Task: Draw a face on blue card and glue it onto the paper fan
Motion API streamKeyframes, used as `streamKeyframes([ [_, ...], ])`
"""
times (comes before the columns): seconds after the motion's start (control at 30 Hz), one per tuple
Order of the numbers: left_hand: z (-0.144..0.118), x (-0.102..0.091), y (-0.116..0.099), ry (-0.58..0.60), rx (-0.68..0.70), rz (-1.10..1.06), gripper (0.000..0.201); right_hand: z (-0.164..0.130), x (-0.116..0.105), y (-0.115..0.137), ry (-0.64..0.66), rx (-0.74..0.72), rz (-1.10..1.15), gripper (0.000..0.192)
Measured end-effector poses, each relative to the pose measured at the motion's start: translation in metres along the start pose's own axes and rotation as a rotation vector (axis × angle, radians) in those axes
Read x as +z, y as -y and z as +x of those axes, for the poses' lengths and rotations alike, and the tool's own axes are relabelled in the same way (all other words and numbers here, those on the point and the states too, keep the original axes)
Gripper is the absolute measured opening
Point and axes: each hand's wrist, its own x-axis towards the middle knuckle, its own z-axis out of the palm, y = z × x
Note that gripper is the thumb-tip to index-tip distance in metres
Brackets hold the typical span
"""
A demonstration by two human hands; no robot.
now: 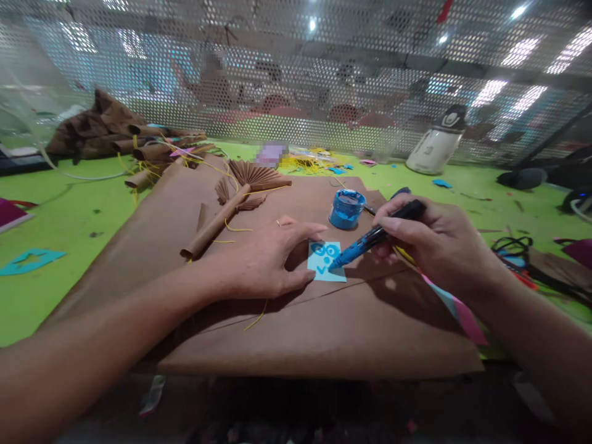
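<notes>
A small pale-blue paper square lies on the brown paper, bearing a blue face with round eyes, a nose and a mouth. My left hand rests flat beside it, thumb and index finger spread at its left edge. Between the fingers of my right hand is a black marker whose lower part is smeared with blue; its tip touches the square by the mouth. Just behind stands an open jar of blue paint. A thin dark stick, partly hidden by my right hand, leans near the jar.
Brown paper covers the green table. Left of the jar lies a rolled-paper stem with pleated fans. More paper rolls, yellow strands and a white bottle stand behind. A perforated metal screen closes off the back.
</notes>
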Motion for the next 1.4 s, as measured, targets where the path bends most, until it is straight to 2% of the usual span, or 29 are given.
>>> streamKeyframes([
  [0.4, 0.000, 0.000, 0.000, -0.010, 0.026, 0.009, 0.055, -0.002, 0.000, 0.000, 0.054, -0.051, -0.093, 0.006],
  [0.8, -0.001, 0.001, 0.001, -0.035, 0.032, 0.010, 0.053, -0.005, 0.000, 0.014, 0.055, -0.083, -0.222, 0.006],
  [1.17, -0.001, 0.001, 0.002, -0.027, 0.033, 0.021, 0.054, -0.005, -0.003, 0.006, -0.002, -0.074, -0.096, 0.003],
  [1.4, -0.001, 0.000, 0.000, -0.022, 0.027, 0.004, 0.053, -0.007, -0.002, 0.009, 0.021, -0.067, -0.151, 0.004],
])
